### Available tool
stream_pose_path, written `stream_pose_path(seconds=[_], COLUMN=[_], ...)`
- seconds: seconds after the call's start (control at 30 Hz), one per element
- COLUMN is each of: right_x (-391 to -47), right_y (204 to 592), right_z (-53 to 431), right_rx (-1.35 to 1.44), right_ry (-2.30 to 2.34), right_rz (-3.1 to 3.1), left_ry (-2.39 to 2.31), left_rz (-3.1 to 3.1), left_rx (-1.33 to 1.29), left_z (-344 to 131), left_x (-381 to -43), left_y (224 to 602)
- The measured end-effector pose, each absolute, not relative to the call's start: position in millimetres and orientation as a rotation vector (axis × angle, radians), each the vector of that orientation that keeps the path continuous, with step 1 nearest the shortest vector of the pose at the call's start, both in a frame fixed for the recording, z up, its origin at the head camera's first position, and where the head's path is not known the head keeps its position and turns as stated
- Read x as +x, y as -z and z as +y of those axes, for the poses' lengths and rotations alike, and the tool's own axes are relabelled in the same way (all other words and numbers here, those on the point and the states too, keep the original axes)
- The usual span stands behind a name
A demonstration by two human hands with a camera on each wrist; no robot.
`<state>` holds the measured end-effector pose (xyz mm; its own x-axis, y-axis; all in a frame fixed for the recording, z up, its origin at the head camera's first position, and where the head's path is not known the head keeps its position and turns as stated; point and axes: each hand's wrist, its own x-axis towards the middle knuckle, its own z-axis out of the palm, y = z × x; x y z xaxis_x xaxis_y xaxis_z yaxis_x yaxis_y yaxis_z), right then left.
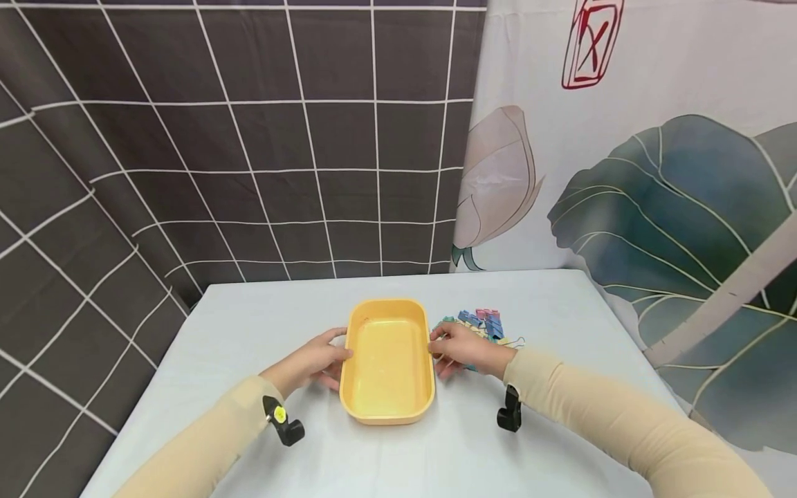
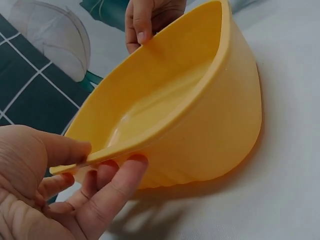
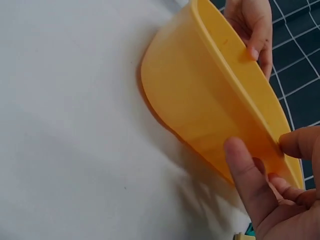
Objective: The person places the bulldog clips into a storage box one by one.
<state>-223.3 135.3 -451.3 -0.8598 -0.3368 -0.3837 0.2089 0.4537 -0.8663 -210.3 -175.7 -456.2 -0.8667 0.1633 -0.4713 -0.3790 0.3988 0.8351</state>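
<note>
A yellow rectangular plastic tub (image 1: 387, 413) with rounded corners stands on the white table, its inside bare. My left hand (image 1: 314, 357) pinches its left rim, thumb over the edge and fingers against the outer wall, as the left wrist view shows. On the opposite rim, my right hand (image 1: 463, 348) grips with the thumb on top and fingers below, its index finger spread along the outside. Just beyond the right hand lies a pile of coloured binder clips (image 1: 493, 325) in blue, pink, yellow and green, partly hidden by that hand.
The white table (image 1: 280, 304) reaches back to a dark grid-patterned curtain (image 1: 249, 152) and a white curtain with a floral print (image 1: 510, 187). Black camera mounts (image 1: 510, 411) sit on both wrists.
</note>
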Motion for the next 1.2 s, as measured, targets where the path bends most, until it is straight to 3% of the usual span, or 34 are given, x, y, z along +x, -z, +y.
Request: stream_pose_path(seconds=[0.33,1.2], right_x=[-222.7,-285.1], right_y=[458.3,456.3], right_z=[129.9,128.1], right_rx=[-0.127,0.036], right_ry=[1.517,1.513], right_rz=[2.111,2.261], left_ry=[-1.568,-1.552], left_rz=[2.179,2.247], left_rx=[-0.183,-0.266], left_z=[-172.7,-157.4], left_x=[-212.6,-278.2], left_y=[450.5,451.9])
